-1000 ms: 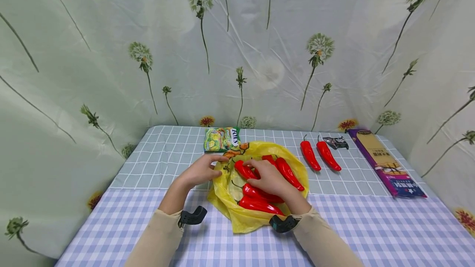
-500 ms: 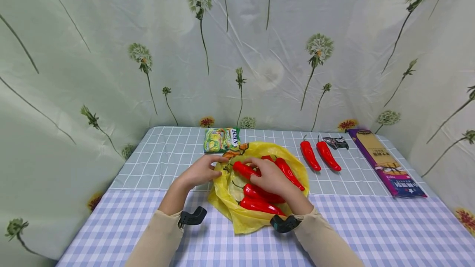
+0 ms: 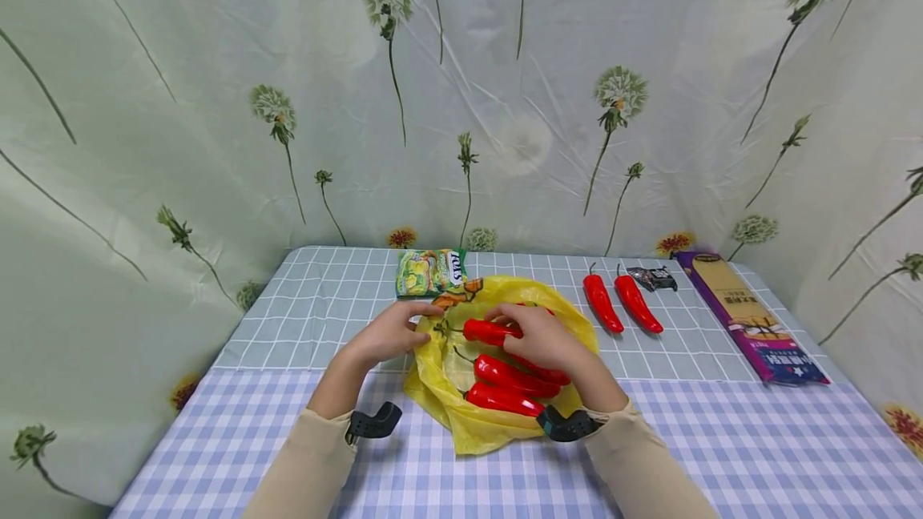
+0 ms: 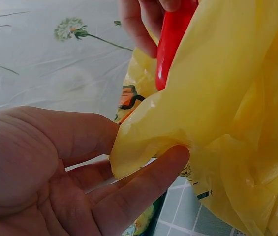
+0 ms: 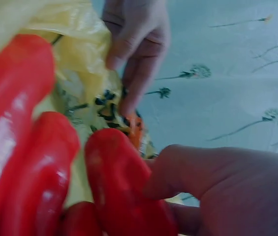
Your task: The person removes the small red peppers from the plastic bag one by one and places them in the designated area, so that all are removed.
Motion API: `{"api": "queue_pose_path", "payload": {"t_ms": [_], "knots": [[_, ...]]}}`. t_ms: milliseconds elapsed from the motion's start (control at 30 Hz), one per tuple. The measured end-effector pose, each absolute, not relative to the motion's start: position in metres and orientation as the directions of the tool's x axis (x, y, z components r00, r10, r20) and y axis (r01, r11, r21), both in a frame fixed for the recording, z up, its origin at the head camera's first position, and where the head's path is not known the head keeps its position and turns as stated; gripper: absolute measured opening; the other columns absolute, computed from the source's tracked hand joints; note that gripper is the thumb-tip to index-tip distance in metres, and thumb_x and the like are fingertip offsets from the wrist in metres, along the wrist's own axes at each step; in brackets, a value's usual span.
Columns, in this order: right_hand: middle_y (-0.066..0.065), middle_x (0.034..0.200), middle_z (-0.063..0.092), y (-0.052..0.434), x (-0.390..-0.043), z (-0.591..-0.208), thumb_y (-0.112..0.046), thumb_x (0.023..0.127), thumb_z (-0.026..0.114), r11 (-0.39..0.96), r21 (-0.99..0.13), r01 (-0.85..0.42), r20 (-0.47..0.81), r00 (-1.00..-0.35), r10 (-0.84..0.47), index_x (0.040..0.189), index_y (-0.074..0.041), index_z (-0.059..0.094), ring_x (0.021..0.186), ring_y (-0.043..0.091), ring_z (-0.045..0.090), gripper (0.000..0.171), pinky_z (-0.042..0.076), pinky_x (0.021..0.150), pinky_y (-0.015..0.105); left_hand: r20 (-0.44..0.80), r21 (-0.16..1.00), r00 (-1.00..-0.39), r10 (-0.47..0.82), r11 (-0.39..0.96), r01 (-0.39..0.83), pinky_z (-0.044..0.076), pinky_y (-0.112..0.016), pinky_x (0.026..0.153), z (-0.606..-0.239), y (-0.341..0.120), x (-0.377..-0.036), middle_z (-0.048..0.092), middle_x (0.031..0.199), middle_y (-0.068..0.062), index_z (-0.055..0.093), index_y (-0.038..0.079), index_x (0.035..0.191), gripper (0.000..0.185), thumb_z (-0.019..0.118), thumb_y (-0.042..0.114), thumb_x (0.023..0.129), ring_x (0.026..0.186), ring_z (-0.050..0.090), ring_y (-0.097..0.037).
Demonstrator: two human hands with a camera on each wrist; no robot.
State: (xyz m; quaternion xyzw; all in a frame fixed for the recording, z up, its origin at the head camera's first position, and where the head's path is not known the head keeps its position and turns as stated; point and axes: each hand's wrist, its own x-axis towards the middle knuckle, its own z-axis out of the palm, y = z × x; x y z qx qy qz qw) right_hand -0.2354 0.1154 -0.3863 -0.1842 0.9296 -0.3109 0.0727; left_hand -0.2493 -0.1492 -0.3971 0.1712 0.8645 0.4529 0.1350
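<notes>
The grip of the right hand (image 3: 541,336) is clamped on a glossy red chili pepper (image 3: 485,331), held sideways over a crinkled yellow plastic bag (image 3: 465,432), its stem pointing toward the left hand (image 3: 392,331). The right palm faces down, fingers bent; the left hand reaches in at the bag's near-left side, pinching its edge. Both forearms come forward in beige sleeves (image 3: 303,463). The left wrist view shows what the head view hides: the left palm, with the bag's edge running between its digits. More red chili peppers (image 3: 510,376) lie in the bag. On the cloth-covered bench (image 3: 324,287), a green snack packet (image 3: 414,272) bears large white letters, and a long purple-and-tan package (image 3: 735,295) carries pale print; I cannot read either.
</notes>
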Motion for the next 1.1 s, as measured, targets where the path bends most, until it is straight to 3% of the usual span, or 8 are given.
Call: {"api": "queue_pose_path", "payload": {"t_ms": [167, 500, 1100], "knots": [[0.003, 0.117, 0.070, 0.127, -0.237, -0.381, 0.002, 0.085, 0.062, 0.713, -0.634, -0.300, -0.034, -0.910, -0.413, 0.121, -0.020, 0.066, 0.105, 0.021, 0.062, 0.042, 0.055, 0.092, 0.041, -0.077, 0.833, -0.903, 0.423, 0.525, 0.175, 0.052, -0.030, 0.064, -0.398, -0.149, -0.250, 0.060, 0.129, -0.020, 0.060, -0.002, 0.133, 0.046, 0.060, -0.005, 0.088, 0.078, 0.058, -0.014], [0.010, 0.128, 0.063, 0.149, -0.240, -0.367, 0.005, 0.083, 0.061, 0.667, -0.676, -0.313, -0.005, -0.903, -0.429, 0.137, -0.019, 0.054, 0.115, 0.030, 0.060, 0.060, 0.058, 0.090, 0.044, -0.093, 0.824, -0.912, 0.400, 0.545, 0.155, 0.053, -0.027, 0.064, -0.399, -0.149, -0.250, 0.059, 0.135, -0.019, 0.061, 0.001, 0.133, 0.046, 0.061, -0.005, 0.088, 0.081, 0.059, -0.016], [0.019, 0.133, 0.053, 0.186, -0.250, -0.362, 0.000, 0.085, 0.071, 0.602, -0.754, -0.264, 0.091, -0.949, -0.302, 0.153, -0.020, 0.029, 0.121, 0.039, 0.056, 0.082, 0.060, 0.084, 0.046, -0.090, 0.832, -0.906, 0.413, 0.532, 0.159, 0.053, -0.028, 0.065, -0.398, -0.150, -0.249, 0.058, 0.133, -0.020, 0.060, -0.001, 0.133, 0.044, 0.060, -0.004, 0.089, 0.079, 0.059, -0.014]]}}
